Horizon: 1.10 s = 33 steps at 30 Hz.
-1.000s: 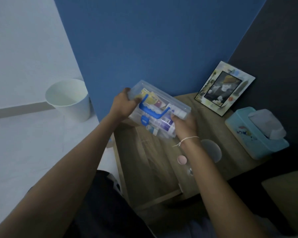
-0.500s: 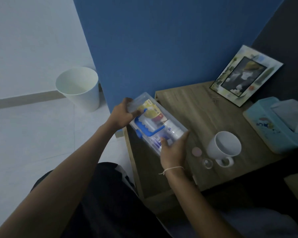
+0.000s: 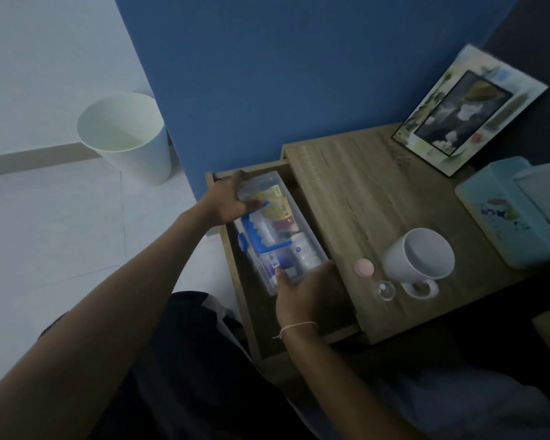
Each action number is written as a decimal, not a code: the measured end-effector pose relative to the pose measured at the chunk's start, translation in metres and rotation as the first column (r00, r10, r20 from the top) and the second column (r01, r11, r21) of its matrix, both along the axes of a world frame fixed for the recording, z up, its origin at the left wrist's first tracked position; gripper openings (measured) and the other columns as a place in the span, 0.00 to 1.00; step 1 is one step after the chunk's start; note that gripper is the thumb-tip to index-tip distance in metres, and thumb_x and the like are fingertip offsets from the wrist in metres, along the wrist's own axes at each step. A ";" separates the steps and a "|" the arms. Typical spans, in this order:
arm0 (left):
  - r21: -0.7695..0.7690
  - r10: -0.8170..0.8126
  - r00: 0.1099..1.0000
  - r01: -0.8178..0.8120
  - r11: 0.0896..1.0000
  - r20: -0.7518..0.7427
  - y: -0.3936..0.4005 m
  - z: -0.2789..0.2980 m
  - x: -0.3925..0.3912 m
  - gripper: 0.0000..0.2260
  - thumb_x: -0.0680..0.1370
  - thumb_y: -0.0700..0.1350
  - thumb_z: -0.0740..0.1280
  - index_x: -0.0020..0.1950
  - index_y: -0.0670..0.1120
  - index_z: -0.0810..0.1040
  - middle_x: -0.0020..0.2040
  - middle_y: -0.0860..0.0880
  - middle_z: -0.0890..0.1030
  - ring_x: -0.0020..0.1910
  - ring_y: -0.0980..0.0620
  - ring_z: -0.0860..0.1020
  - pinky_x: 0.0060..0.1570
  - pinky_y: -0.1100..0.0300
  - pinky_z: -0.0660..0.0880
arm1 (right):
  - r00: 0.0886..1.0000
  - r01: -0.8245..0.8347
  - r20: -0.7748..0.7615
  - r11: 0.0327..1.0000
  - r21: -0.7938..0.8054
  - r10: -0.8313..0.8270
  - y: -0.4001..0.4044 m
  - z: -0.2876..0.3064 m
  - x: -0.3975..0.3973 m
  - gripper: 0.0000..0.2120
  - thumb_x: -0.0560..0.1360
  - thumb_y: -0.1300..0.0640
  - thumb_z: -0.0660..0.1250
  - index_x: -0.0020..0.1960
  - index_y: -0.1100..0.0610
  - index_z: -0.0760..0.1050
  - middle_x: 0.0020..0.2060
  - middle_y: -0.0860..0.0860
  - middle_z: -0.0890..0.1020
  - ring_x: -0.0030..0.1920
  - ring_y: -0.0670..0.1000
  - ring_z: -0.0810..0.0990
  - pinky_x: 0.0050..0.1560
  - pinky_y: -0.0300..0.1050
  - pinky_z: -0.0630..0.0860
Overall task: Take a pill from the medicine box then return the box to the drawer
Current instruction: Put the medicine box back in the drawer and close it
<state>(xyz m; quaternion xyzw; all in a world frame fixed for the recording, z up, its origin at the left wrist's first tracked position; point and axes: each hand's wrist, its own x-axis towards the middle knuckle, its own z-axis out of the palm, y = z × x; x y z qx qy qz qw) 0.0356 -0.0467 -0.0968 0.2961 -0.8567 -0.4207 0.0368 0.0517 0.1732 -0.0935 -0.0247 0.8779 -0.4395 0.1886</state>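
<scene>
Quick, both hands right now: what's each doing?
Left hand: gripping the far end of the medicine box.
Right hand: gripping its near end.

I see the medicine box [image 3: 278,230] is clear, glossy plastic with a blue plastic handle [image 3: 261,239]. The drawer [image 3: 251,300] and the bedside table [image 3: 359,198] look like matt wood grain. Near the table's front edge, the mug [image 3: 419,254] seems smooth ceramic — white, slightly shiny. At the back corner, the picture frame [image 3: 470,109] looks glossy.
</scene>
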 end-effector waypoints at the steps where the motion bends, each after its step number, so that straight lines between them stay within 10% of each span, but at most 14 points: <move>1: -0.025 -0.026 0.999 0.027 0.999 0.034 0.003 -0.005 -0.004 0.28 0.72 0.54 0.71 0.68 0.46 0.67 0.64 0.44 0.76 0.60 0.44 0.76 0.57 0.54 0.73 | 1.000 0.016 0.022 1.000 0.003 -0.016 0.001 -0.007 -0.001 0.42 0.72 0.50 0.71 0.77 0.54 0.50 0.72 0.55 0.67 0.70 0.54 0.69 0.67 0.54 0.71; 9: -0.064 -0.150 0.928 0.182 0.981 0.340 0.012 -0.047 -0.023 0.48 0.63 0.66 0.74 0.74 0.48 0.56 0.69 0.41 0.69 0.64 0.41 0.73 0.63 0.45 0.73 | 0.953 0.145 0.278 0.988 -0.060 -0.124 0.004 -0.058 -0.017 0.46 0.71 0.58 0.73 0.77 0.49 0.46 0.73 0.55 0.66 0.71 0.56 0.68 0.67 0.59 0.71; 20: -0.092 -0.150 0.884 0.211 0.973 0.442 0.008 -0.067 -0.031 0.54 0.59 0.69 0.74 0.75 0.48 0.52 0.73 0.41 0.63 0.69 0.38 0.67 0.66 0.42 0.68 | 0.973 0.075 0.221 0.997 -0.032 -0.066 0.002 -0.082 -0.020 0.47 0.70 0.55 0.73 0.77 0.49 0.44 0.74 0.55 0.64 0.73 0.56 0.65 0.70 0.59 0.68; 26: -0.352 -0.237 0.900 0.369 0.860 0.366 0.034 -0.068 -0.021 0.40 0.76 0.62 0.60 0.78 0.46 0.43 0.79 0.43 0.43 0.78 0.41 0.41 0.75 0.43 0.43 | 0.925 -0.326 -0.099 0.901 0.285 0.366 0.007 -0.082 -0.024 0.40 0.78 0.44 0.60 0.77 0.55 0.38 0.78 0.54 0.43 0.78 0.55 0.47 0.76 0.54 0.54; 33: -0.379 -0.252 0.879 0.412 0.828 0.405 0.058 -0.075 -0.012 0.31 0.81 0.58 0.50 0.78 0.46 0.44 0.79 0.43 0.43 0.77 0.41 0.42 0.74 0.47 0.42 | 0.694 -0.498 -0.167 0.635 0.591 0.700 -0.001 -0.086 -0.052 0.30 0.81 0.46 0.49 0.77 0.59 0.45 0.78 0.59 0.47 0.78 0.59 0.45 0.76 0.59 0.45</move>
